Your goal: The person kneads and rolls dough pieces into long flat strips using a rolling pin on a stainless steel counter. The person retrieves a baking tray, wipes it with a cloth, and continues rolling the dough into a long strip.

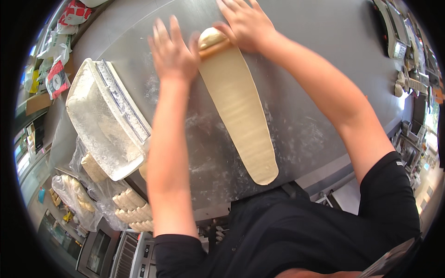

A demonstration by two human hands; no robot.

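Observation:
A long, flat sheet of dough [243,118] lies on the metal worktop, its narrow end near the front edge. Across its far end is a wooden rolling pin [215,50], mostly hidden between my hands, with a thick lump of dough [210,38] just beyond it. My left hand [175,52] is at the pin's left end, fingers spread and blurred. At the right end is my right hand [245,26], its fingers also extended and its thumb beside the lump. Neither hand has its fingers closed around the pin.
A white plastic bin [104,121] dusted with flour stands left of my left forearm, with a flour-covered scraper or strip along it. Rows of shaped dough pieces [134,210] lie at the lower left beside plastic bags. A scale [393,31] stands at the far right.

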